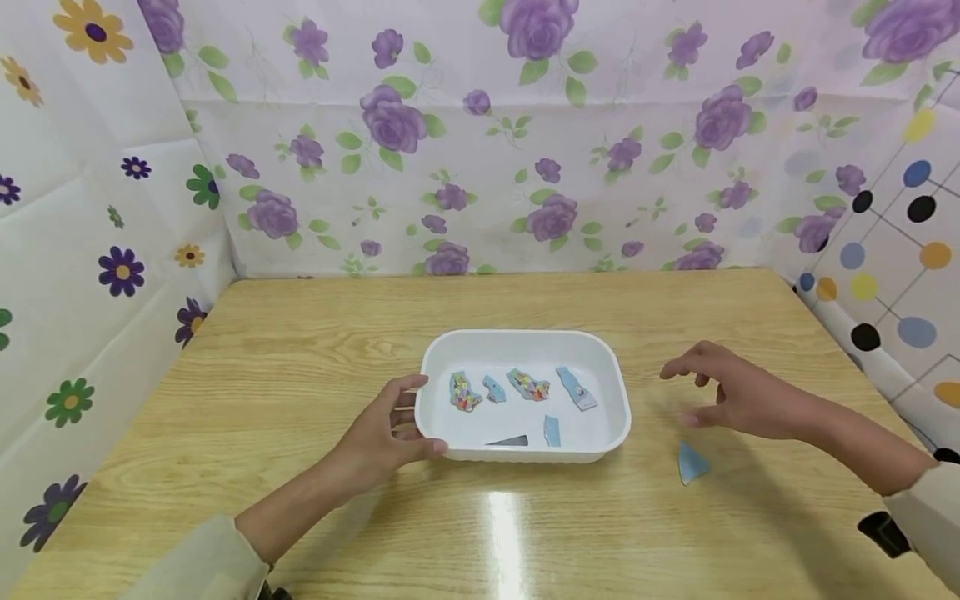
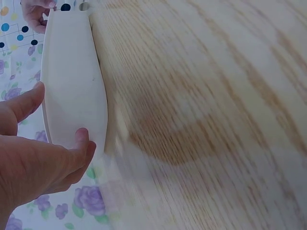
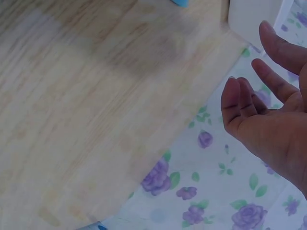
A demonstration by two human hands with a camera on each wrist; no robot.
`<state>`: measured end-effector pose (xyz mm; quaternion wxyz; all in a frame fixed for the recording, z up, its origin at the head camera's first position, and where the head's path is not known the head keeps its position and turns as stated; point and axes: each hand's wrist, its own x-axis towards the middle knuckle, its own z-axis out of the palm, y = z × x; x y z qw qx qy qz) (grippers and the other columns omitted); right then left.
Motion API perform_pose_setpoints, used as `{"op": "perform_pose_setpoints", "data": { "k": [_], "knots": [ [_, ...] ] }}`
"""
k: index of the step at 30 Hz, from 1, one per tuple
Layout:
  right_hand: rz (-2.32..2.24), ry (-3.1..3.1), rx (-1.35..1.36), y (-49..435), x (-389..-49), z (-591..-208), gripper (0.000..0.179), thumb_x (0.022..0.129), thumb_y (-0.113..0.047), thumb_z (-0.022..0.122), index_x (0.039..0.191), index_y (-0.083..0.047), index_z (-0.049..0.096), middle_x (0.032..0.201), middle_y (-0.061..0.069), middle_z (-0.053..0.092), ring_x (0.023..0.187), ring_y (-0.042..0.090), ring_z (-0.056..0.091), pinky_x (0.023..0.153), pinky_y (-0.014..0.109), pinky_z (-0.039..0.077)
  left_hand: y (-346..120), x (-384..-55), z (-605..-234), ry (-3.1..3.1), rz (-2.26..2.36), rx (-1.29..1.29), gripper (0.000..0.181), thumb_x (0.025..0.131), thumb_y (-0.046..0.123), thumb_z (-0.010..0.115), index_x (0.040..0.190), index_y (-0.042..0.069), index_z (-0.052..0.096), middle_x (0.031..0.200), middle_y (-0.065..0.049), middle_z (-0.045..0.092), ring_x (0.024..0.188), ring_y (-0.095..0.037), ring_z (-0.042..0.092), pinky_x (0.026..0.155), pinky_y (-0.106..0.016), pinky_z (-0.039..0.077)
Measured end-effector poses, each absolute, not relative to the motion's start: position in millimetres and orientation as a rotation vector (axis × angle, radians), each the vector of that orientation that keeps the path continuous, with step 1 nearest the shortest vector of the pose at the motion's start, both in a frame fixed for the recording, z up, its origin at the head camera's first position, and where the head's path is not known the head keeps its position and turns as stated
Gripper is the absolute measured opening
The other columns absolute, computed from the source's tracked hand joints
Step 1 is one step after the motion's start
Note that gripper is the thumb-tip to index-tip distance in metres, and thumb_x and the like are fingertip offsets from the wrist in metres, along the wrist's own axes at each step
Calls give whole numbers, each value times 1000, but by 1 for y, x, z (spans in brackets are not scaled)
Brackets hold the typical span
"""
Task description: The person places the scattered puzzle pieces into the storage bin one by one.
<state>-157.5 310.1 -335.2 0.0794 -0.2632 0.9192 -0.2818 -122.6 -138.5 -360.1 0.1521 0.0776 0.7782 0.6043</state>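
Note:
A white plastic tray (image 1: 592, 454) stands on the table, holding several irregular pieces of a printed picture. Two show colourful clusters, such as the piece (image 1: 530, 386) near its middle; others are light blue, like the long piece (image 1: 576, 389) at the right. One dark grey piece (image 1: 512, 441) is partly hidden by the front wall. My left hand (image 1: 390, 429) holds the tray's left end, thumb at the front corner and fingers along the left side. To the right, my right hand (image 1: 750, 393) hovers with nothing in it, fingers loosely bent. Just below it lies a blue triangular piece (image 1: 692, 463).
The wooden table (image 1: 315, 333) reaches back to a flowered cloth wall (image 1: 465, 150). Patterned sheets also hang at the left (image 1: 142, 250) and right (image 1: 885, 250) sides. A small black object (image 1: 883, 533) shows by the right sleeve.

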Motion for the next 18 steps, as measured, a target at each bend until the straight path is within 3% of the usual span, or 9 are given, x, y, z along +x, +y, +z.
{"op": "perform_pose_setpoints", "data": {
  "k": [4,18],
  "knots": [
    [-830,2742,-790,314,-155,-346,48,79,-9,78,123,-11,58,117,12,49,98,29,45,63,26,43,-140,-122,-361,2222,1744,225,92,75,11,83,147,9,26,137,-23,40,122,-37,51,93,-30,54],
    [-900,2701,-800,335,-143,-372,53,77,-15,80,125,-12,58,116,9,47,99,23,46,64,24,44,-139,-124,-361,2235,1735,207,92,75,10,83,147,10,27,136,-22,41,121,-37,52,92,-30,54]
  ]
}}
